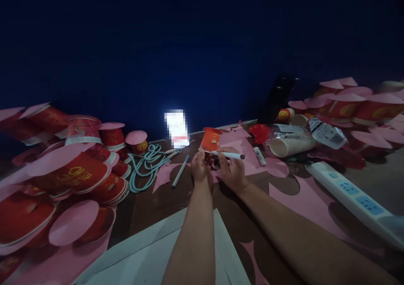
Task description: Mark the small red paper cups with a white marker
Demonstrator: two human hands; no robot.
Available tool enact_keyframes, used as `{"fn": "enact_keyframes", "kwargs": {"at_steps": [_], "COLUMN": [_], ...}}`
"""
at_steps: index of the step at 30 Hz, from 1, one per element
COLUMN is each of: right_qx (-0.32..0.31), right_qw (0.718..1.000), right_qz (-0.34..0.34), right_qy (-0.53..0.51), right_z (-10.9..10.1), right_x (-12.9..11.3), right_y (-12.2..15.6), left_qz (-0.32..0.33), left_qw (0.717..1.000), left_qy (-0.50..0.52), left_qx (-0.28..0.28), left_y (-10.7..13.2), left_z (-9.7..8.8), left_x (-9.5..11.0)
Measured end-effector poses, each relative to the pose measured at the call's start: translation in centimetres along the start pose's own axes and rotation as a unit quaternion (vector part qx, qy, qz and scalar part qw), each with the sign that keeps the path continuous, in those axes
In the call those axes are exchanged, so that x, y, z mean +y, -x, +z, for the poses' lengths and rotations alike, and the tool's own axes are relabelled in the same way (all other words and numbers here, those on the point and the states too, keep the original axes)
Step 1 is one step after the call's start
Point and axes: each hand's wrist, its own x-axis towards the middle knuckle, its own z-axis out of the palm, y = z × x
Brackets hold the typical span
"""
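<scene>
My left hand [200, 167] is closed on the rim of a red paper cup [210, 140], which lies tilted with its base pointing away from me. My right hand [232, 170] grips a white marker pen [229, 155] held sideways just under the cup's mouth, its dark tip pointing right. Both hands meet over a brown table strewn with pink paper [236, 144]. Something dark sits between the palms, too dim to make out.
Piles of red cups capped with pink paper discs [72, 171] fill the left; more sit at the far right [353, 104]. A light blue cord [147, 165], a second pen [180, 171], a sleeve of stacked cups [292, 144], a white power strip [353, 196], a bright phone screen [176, 128].
</scene>
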Motion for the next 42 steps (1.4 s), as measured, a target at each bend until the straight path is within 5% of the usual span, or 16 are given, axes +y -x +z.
{"fn": "enact_keyframes", "kwargs": {"at_steps": [28,42], "right_qx": [0.015,-0.010], "right_qw": [0.999,0.999], "right_qz": [-0.035,-0.032], "right_qy": [0.007,0.001], "right_z": [-0.06,-0.27], "right_x": [0.04,-0.11], "right_y": [-0.06,0.01], "left_qz": [0.016,-0.038], "left_qw": [1.000,0.998], "left_qy": [-0.013,0.036], "left_qx": [-0.008,0.021], "left_y": [-0.32,-0.16], "left_z": [-0.28,-0.07], "left_x": [-0.25,0.41]}}
